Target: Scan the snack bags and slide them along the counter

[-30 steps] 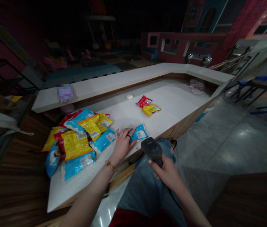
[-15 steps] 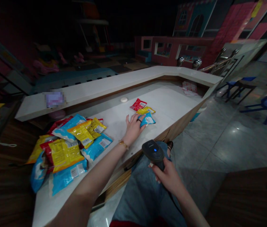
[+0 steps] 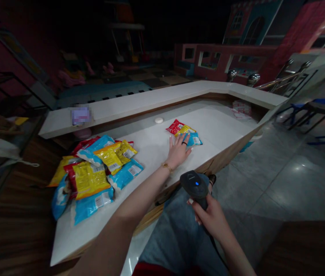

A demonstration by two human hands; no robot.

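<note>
My left hand [image 3: 179,150] lies with its fingers spread on the near edge of a blue snack bag [image 3: 194,139]. A yellow snack bag [image 3: 187,129] and a red snack bag [image 3: 175,125] sit just beyond, overlapping one another. In my right hand [image 3: 210,215] is a dark barcode scanner [image 3: 193,184] with a lit blue light, held by its handle over my lap. To the left, a heap of larger snack bags [image 3: 91,179] in yellow, blue and red rests on the white counter [image 3: 150,153]; several show barcodes.
A raised white ledge [image 3: 139,96] runs along the counter's far side, with a blurred-out card [image 3: 81,115] on it. Behind the small bags lies a round white object [image 3: 159,120]. A plastic bag [image 3: 241,110] is in the far corner. Stools [image 3: 312,111] stand on the right.
My left hand has flattened its fingers over the blue bag, and the small bags lie closer together. The view has swung slightly left. The scanner stays in my right hand.
</note>
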